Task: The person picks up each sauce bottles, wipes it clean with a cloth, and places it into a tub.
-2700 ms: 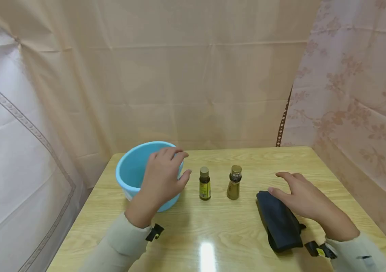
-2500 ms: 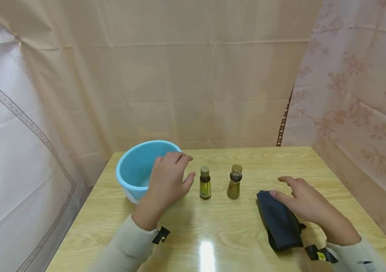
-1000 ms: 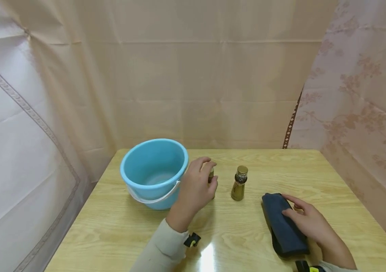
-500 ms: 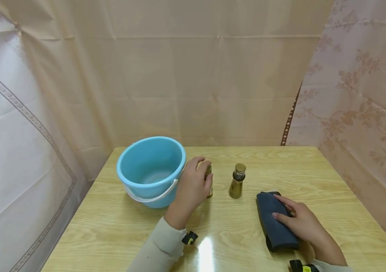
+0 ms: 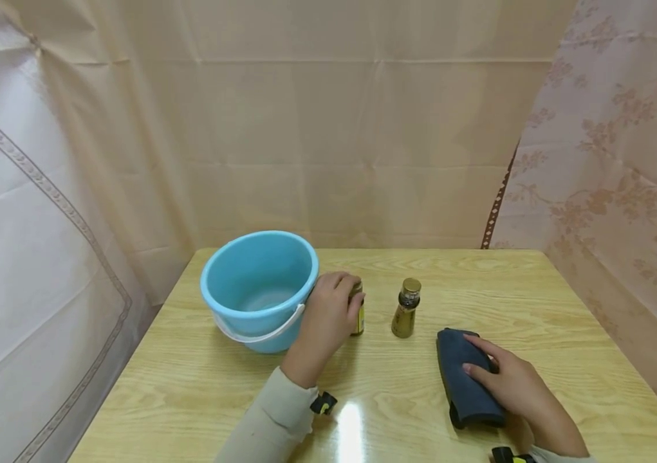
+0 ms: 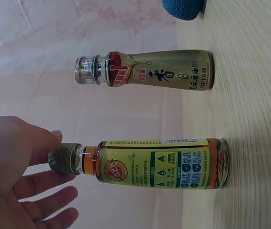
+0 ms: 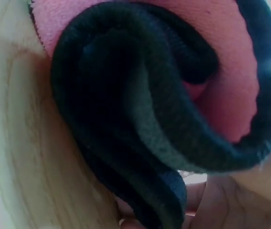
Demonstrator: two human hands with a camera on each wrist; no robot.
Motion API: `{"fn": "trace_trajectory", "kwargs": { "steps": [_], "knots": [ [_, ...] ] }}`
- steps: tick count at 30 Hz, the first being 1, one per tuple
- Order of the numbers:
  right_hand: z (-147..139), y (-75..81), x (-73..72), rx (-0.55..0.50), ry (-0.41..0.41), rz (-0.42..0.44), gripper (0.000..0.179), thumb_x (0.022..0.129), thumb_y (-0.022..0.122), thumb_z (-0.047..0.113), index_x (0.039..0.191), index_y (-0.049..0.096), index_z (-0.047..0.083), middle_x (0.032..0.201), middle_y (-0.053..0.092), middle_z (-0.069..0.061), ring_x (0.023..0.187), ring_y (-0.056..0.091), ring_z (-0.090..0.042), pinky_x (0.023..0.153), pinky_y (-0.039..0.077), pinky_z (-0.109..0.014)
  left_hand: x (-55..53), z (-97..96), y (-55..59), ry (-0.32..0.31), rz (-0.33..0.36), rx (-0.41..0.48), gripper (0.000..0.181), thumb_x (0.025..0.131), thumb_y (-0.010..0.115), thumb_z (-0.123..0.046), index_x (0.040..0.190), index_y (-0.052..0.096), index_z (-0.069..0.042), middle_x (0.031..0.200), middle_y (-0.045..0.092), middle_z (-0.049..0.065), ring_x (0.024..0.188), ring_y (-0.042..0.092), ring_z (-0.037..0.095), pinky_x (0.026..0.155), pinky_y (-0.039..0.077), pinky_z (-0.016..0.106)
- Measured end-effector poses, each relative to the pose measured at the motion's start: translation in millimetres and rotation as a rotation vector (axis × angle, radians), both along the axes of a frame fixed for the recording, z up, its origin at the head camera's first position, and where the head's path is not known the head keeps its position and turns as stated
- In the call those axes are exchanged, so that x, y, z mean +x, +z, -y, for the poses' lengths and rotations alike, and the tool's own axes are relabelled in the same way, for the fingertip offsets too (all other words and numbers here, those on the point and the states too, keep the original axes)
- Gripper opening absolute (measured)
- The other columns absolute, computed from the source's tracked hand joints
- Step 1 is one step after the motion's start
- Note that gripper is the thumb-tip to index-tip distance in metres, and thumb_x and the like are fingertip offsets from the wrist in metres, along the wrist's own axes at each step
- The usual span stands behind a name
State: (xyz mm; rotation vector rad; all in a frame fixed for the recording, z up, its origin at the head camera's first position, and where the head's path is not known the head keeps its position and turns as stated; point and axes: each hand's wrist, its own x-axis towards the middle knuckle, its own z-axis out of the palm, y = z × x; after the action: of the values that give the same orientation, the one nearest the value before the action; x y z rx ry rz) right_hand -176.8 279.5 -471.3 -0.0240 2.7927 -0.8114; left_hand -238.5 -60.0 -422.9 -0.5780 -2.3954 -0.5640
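Note:
My left hand [image 5: 328, 312] pinches the cap of a small glass bottle [image 6: 159, 164] with a yellow-green label and amber contents. That bottle stands upright on the table, mostly hidden behind the hand in the head view. To its right is a second small bottle [image 5: 405, 308], sesame oil, gold-capped and untouched. At the right, my right hand [image 5: 516, 384] grips a rolled dark-blue cloth [image 5: 467, 379], thumb on top and fingers around its far side. The right wrist view shows the end of the roll [image 7: 159, 105] up close, with a pink inner face.
A light-blue bucket [image 5: 230, 316] with a white handle stands left of my left hand, close to it. Everything rests on a pale wooden table [image 5: 177, 399]. Curtains [image 5: 282, 128] hang behind the table and at both sides.
My left hand has moved right from in front of the bucket to the nearer bottle, its fingers closing on the cap. My right hand has come down onto the rolled cloth and taken hold.

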Motion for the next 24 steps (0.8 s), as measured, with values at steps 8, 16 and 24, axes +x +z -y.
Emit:
{"fn": "trace_trajectory", "kwargs": {
  "steps": [8, 16, 24],
  "knots": [
    [-3, -7.6, -0.7, -0.083, -0.011, -0.05, 0.075, 0.096, 0.063, 0.062, 0.158, 0.045, 0.023, 0.143, 0.056, -0.034, 0.125, 0.059, -0.052, 0.09, 0.052, -0.06, 1.0, 0.3, 3.0, 0.024, -0.012, 0.011, 0.023, 0.099, 0.072, -0.032, 0.112, 0.076, -0.015, 0.109, 0.074, 0.001, 0.101, 0.071, 0.02, 0.088, 0.059, 0.036],
    [-7, -14.3, 0.9, -0.127, -0.028, -0.098, 0.069, 0.098, 0.062, 0.06, 0.157, 0.047, 0.027, 0.14, 0.061, -0.027, 0.115, 0.066, -0.038, 0.081, 0.055, -0.048, 3.8, -2.1, 5.5, 0.025, 0.023, 0.037, 0.019, 0.099, 0.073, -0.031, 0.109, 0.077, -0.016, 0.107, 0.075, 0.0, 0.095, 0.072, 0.018, 0.082, 0.059, 0.034],
    [-5, -27.1, -2.1, -0.209, -0.063, -0.203, 0.056, 0.1, 0.063, 0.054, 0.152, 0.052, 0.034, 0.124, 0.067, -0.019, 0.102, 0.065, -0.032, 0.076, 0.049, -0.038, 14.3, -5.7, 5.9, 0.048, 0.056, 0.021, 0.016, 0.096, 0.075, -0.03, 0.105, 0.081, -0.019, 0.105, 0.077, -0.001, 0.092, 0.074, 0.02, 0.078, 0.059, 0.037]
  ]
}}
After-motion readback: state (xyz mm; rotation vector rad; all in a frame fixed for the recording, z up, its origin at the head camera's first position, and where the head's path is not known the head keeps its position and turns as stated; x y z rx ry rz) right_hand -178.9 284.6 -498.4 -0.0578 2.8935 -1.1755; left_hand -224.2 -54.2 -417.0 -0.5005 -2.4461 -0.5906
